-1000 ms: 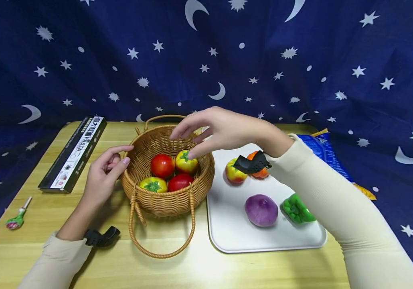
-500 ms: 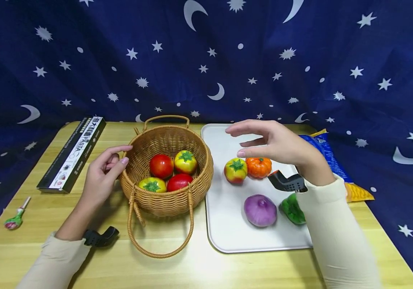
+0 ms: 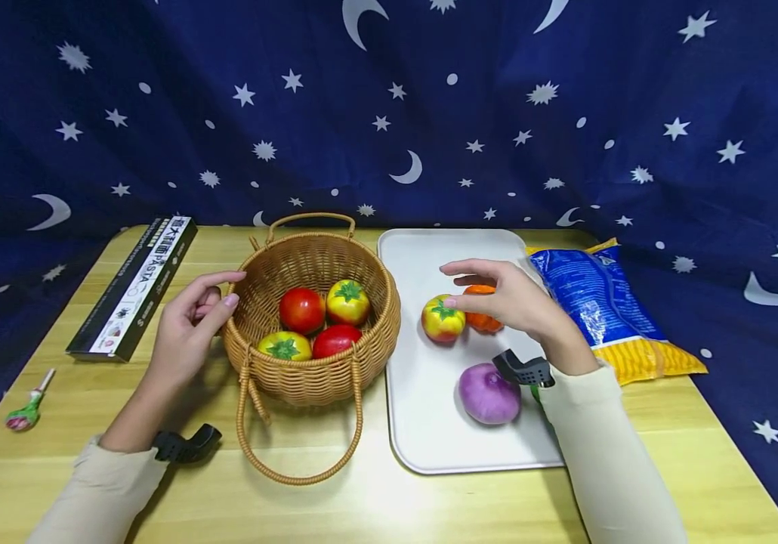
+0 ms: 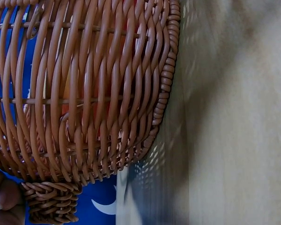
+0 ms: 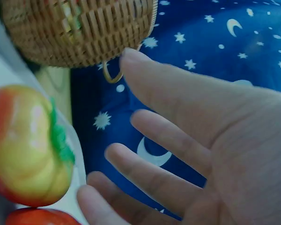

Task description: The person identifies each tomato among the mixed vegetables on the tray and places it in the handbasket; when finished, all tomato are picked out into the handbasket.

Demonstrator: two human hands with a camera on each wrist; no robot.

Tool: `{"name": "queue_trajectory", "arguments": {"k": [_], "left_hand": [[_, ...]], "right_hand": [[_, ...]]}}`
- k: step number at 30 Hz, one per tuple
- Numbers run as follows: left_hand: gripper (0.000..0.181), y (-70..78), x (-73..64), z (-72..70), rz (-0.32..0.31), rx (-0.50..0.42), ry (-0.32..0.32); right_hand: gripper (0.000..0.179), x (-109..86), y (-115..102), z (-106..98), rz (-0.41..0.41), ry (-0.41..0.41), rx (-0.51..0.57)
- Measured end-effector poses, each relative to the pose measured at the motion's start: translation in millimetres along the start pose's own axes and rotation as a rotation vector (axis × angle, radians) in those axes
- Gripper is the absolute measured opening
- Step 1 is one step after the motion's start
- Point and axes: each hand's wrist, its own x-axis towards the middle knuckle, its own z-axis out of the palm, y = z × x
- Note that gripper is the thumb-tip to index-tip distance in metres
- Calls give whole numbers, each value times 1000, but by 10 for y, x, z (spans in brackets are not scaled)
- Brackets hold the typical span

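My left hand (image 3: pixel 188 321) rests its index fingertip and thumb against the left rim of a wicker basket (image 3: pixel 324 381), the other fingers loosely bent. In the basket lie a red tomato (image 3: pixel 302 310), two yellow-green tomatoes (image 3: pixel 348 302) with green leaf tops, and a red oval fruit (image 3: pixel 336 341). Over the white tray (image 3: pixel 423 446) hovers my right hand (image 3: pixel 507 298), fingers extended and thumb spread apart. Just beside its thumb sits a yellow-red tomato (image 3: pixel 442 321); the right wrist view shows that tomato (image 5: pixel 25 145) apart from the fingers. An orange pumpkin (image 3: pixel 483 317) is partly hidden behind the hand.
A purple onion (image 3: pixel 489 394) lies on the tray, with a green pepper mostly covered by my right sleeve. A blue-yellow bag (image 3: pixel 600 302) lies right of the tray. Left of the basket are a black pasta box (image 3: pixel 134 287) and a lollipop (image 3: pixel 27 412).
My right hand has moved right, from above the basket to over the tray, then down toward the yellow-red tomato. My left hand has stayed at the basket rim.
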Motion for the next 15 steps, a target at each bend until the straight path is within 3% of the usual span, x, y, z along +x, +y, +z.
{"name": "queue_trajectory", "arguments": {"k": [10,15], "left_hand": [[30,8,0,5,14,-33,-7],[29,17,-5,4,6,-39,-4]], "right_hand": [[54,50,111,79,-5,-85,-146],[54,74,146,154,-95,-107,-184]]}}
